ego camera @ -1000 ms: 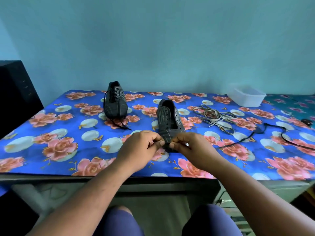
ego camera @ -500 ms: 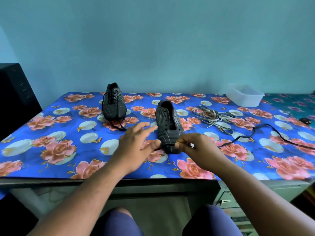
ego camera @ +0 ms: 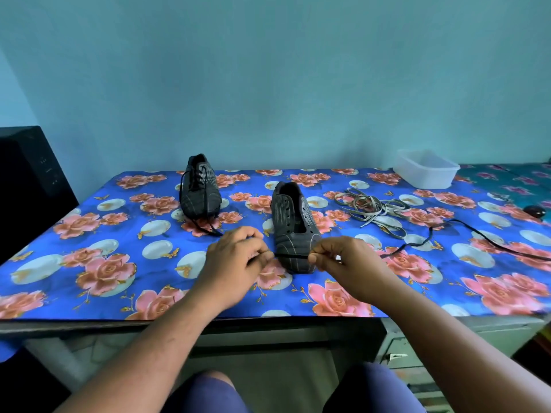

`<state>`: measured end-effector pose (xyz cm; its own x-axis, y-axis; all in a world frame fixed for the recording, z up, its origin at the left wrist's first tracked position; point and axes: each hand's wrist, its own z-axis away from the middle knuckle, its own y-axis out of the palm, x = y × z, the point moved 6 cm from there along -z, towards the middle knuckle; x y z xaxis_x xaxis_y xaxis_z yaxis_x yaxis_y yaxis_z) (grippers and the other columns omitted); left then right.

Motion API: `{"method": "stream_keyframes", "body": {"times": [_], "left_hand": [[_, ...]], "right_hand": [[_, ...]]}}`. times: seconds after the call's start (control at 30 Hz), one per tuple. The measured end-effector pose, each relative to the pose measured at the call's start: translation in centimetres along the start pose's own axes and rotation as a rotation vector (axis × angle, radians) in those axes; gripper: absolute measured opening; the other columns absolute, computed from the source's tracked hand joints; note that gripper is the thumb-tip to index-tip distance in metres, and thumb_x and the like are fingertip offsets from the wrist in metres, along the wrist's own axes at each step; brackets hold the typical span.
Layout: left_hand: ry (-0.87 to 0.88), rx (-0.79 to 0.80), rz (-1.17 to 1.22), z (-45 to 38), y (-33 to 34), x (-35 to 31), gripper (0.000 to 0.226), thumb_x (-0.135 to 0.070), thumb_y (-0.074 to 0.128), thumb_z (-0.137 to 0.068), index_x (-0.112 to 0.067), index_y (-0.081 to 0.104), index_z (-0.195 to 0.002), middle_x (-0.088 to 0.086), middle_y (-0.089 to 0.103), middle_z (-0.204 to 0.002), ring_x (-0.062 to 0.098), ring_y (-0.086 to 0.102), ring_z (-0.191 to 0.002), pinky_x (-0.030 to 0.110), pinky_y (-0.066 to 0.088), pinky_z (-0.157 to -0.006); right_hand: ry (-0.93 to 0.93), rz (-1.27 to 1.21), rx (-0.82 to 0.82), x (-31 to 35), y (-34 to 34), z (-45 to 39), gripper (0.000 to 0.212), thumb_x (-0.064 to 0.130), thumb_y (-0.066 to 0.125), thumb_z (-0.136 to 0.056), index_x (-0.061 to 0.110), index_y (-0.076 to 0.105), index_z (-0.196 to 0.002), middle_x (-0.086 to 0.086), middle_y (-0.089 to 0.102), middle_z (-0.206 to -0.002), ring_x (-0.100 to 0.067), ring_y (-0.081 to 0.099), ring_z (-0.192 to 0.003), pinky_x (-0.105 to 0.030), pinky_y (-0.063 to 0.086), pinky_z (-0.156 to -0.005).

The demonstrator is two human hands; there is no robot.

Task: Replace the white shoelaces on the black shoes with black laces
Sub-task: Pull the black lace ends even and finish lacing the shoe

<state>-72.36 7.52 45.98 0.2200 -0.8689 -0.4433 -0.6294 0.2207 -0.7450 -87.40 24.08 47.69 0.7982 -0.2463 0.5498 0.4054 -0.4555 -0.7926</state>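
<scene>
Both hands pinch one black lace [ego camera: 291, 256] taut: left hand [ego camera: 235, 257], right hand [ego camera: 343, 257]. Just beyond the grip sits the unlaced shoe [ego camera: 293, 231]. Far left of it, the other shoe [ego camera: 199, 189] looks black-laced; white laces [ego camera: 372, 208] lie discarded right. Roughly halfway.

Plain teal wall [ego camera: 268, 84], table under floral blue cloth [ego camera: 89, 263] (pink roses), black cabinet [ego camera: 26, 180] at left

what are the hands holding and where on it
Both hold the black lace: left hand and right hand pinch a short stretch near one end, taut in front of the shoe.
</scene>
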Motion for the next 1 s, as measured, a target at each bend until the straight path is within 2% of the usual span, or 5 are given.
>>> {"method": "stream_keyframes", "body": {"times": [0.2,0.37,0.5,0.83,1.0], "left_hand": [[-0.190,0.011,-0.141,0.3,-1.4,5.3,0.024,-0.053,0.065,-0.093,-0.032,0.075,-0.089,-0.013,0.063,-0.120,0.022,0.054,-0.122,0.045,0.045,-0.090],[0.018,0.036,-0.094,-0.3,0.1,-0.5,0.078,-0.084,0.030,-0.084,-0.032,0.069,-0.128,-0.002,0.055,-0.147,0.022,0.047,-0.139,0.050,0.042,-0.108],[0.032,0.110,-0.014,-0.5,1.6,-3.2,0.060,-0.071,0.036,-0.084,-0.028,0.074,-0.100,-0.016,0.060,-0.130,0.012,0.047,-0.128,0.040,0.038,-0.100],[-0.045,-0.067,-0.321,0.1,-0.9,3.6,0.011,-0.038,0.072,-0.090,-0.031,0.070,-0.082,-0.011,0.062,-0.104,0.026,0.057,-0.110,0.048,0.045,-0.084],[-0.164,0.038,-0.355,0.2,-1.0,2.9,0.038,-0.065,0.050,-0.092,-0.033,0.069,-0.104,-0.014,0.059,-0.123,0.020,0.043,-0.132,0.051,0.036,-0.100]], "right_hand": [[0.064,-0.015,-0.021,-2.1,-1.0,0.6,0.017,0.040,0.064,-0.097,0.032,0.067,-0.083,-0.002,0.069,-0.074,-0.013,0.055,-0.061,-0.034,0.048,-0.065],[0.001,0.021,-0.029,-0.3,0.3,0.1,0.018,0.039,0.064,-0.097,0.029,0.068,-0.083,0.003,0.068,-0.072,-0.009,0.056,-0.067,-0.032,0.043,-0.066],[-0.046,0.006,-0.033,0.9,0.7,-0.1,0.016,0.039,0.066,-0.096,0.030,0.069,-0.083,0.008,0.068,-0.073,-0.007,0.058,-0.072,-0.032,0.040,-0.069],[0.026,0.096,-0.060,-2.2,-0.8,0.8,0.017,0.044,0.064,-0.096,0.031,0.069,-0.087,0.012,0.068,-0.078,-0.008,0.058,-0.083,-0.035,0.042,-0.080],[0.049,0.026,-0.056,-1.9,-1.0,0.8,0.016,0.039,0.065,-0.097,0.028,0.072,-0.089,0.006,0.068,-0.076,-0.003,0.055,-0.066,-0.021,0.037,-0.063]]}}
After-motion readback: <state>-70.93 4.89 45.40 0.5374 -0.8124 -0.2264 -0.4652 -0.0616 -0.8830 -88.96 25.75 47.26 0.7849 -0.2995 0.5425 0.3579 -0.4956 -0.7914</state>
